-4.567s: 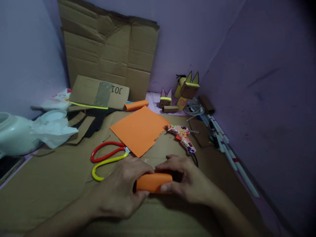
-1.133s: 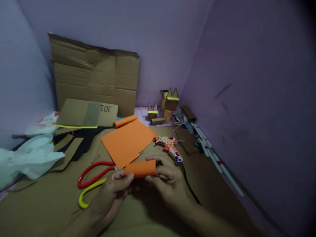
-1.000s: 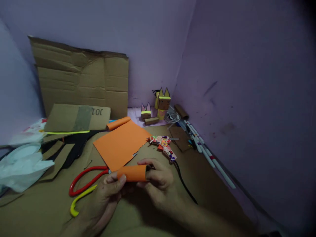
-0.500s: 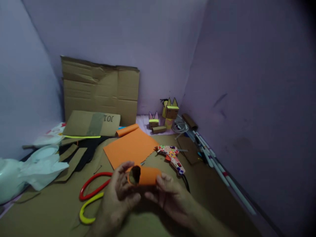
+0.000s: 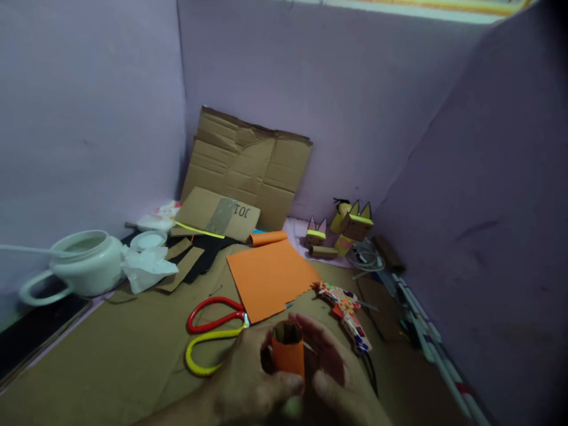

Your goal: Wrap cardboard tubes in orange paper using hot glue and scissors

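Note:
An orange-covered cardboard tube (image 5: 287, 354) stands nearly upright between my hands, its brown hollow end facing up. My left hand (image 5: 252, 373) is closed on it, with the thumb across the lower front. My right hand (image 5: 337, 367) curves around the right side, thumb and fingers apart; its thumb is off the tube, and whether the fingers touch behind it I cannot tell. Just beyond lies a sheet of orange paper (image 5: 273, 275). Scissors with one red and one yellow handle (image 5: 215, 325) rest left of my left hand. A flower-patterned glue gun (image 5: 346, 310) lies beyond my right hand.
A white pot (image 5: 89, 266) stands at the left near crumpled white tissue (image 5: 148, 269) and a dark phone-like slab (image 5: 39, 337). Folded cardboard (image 5: 248, 160) leans on the back wall. Cardboard cat figures (image 5: 357, 228) stand at the back right, beside long white sticks (image 5: 437, 349).
The tube has turned from lying sideways to nearly upright, and my right hand's thumb has come off it. The view has swung left, bringing the whole pot into sight.

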`<state>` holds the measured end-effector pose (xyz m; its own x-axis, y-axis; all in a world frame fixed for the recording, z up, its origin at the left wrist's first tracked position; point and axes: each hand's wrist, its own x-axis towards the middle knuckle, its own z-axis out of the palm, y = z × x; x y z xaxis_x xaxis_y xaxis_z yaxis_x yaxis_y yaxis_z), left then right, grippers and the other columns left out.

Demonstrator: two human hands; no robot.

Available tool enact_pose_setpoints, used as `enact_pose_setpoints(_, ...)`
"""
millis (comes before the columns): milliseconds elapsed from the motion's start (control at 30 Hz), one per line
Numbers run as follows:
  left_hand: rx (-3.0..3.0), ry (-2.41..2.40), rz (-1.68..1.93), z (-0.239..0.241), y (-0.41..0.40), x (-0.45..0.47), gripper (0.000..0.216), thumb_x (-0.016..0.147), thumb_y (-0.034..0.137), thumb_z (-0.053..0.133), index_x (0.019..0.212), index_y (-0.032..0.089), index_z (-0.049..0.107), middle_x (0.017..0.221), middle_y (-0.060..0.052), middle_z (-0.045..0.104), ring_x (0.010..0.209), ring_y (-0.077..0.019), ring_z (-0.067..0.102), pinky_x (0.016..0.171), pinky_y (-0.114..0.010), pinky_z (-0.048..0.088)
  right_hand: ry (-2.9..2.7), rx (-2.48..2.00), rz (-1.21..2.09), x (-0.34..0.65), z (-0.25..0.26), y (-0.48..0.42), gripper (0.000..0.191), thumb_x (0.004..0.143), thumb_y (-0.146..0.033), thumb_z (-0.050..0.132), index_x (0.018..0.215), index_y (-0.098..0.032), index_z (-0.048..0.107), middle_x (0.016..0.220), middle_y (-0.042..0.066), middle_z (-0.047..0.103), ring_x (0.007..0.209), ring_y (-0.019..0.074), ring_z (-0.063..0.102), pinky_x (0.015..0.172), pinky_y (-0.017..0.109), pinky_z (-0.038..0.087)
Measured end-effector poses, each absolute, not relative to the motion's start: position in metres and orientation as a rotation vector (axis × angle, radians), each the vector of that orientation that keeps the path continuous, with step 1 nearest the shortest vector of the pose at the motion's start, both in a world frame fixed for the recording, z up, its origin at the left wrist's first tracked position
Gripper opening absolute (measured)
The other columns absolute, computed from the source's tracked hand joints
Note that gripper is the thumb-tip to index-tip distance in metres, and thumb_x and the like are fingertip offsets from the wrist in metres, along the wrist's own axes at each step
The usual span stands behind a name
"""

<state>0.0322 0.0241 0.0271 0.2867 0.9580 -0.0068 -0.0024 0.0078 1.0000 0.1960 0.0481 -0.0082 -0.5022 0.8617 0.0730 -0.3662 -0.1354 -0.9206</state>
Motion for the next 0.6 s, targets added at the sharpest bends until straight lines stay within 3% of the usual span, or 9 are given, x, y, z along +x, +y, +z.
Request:
enact_pose_setpoints(100,1.584,1.095,0.929,0.03,0.021,0.037,0.024,0.066,0.024,0.067,0.088,0.016,0.068,0.085,-0.004,0.069,0.076,-0.0211,0.062,0.063,-0.025,0.044,-1.32,-0.622,1.827,0.192,-0.003,0.042,0.065,0.06,-0.048,0.078,0.119,-0.028,0.058,0.113,0.01,0.065,0.105,0.0297,0.061,0.089,0.041,0.046)
enact_pose_setpoints(200,1.781,1.164,0.883,0.031,0.019,0.036,0.024,0.069,0.024,0.064,0.092,0.02,0.069,0.088,-0.003,0.069,0.075,-0.0197,0.061,0.065,-0.024,0.044,-1.433,-0.752,1.759,0.192,0.003,0.04,0.048,0.064,-0.044,0.077,0.106,-0.026,0.064,0.111,0.009,0.065,0.105,0.0277,0.06,0.09,0.039,0.045)
enact_pose_setpoints(333,2.003,1.36,0.809,0.031,0.022,0.012,0.033,0.069,0.025,0.065,0.102,0.021,0.067,0.096,-0.005,0.068,0.086,-0.0234,0.061,0.076,-0.029,0.044,-1.514,-0.822,1.483,0.197,0.005,0.041,0.033,0.072,-0.037,0.071,0.101,-0.023,0.063,0.11,0.009,0.065,0.106,0.0257,0.058,0.091,0.037,0.045)
enact_pose_setpoints(433,2.12,1.717,0.8,0.027,0.028,-0.018,0.032,0.078,0.024,0.053,0.107,0.016,0.062,0.104,-0.011,0.065,0.097,-0.0278,0.057,0.084,-0.036,0.041,-1.638,-0.875,1.229,0.198,0.004,0.042,0.025,0.074,-0.027,0.066,0.099,-0.023,0.063,0.103,0.007,0.066,0.099,0.0225,0.06,0.081,0.031,0.047)
enact_pose_setpoints(600,2.204,1.797,0.563,0.018,0.033,-0.045,0.042,0.066,0.009,0.052,0.104,0.021,0.063,0.098,-0.008,0.062,0.095,-0.0255,0.055,0.081,-0.033,0.041,-1.663,-0.92,1.234,0.192,-0.001,0.049,0.02,0.065,-0.018,0.066,0.085,-0.02,0.064,0.083,0.002,0.064,0.081,0.0185,0.058,0.073,0.028,0.046)
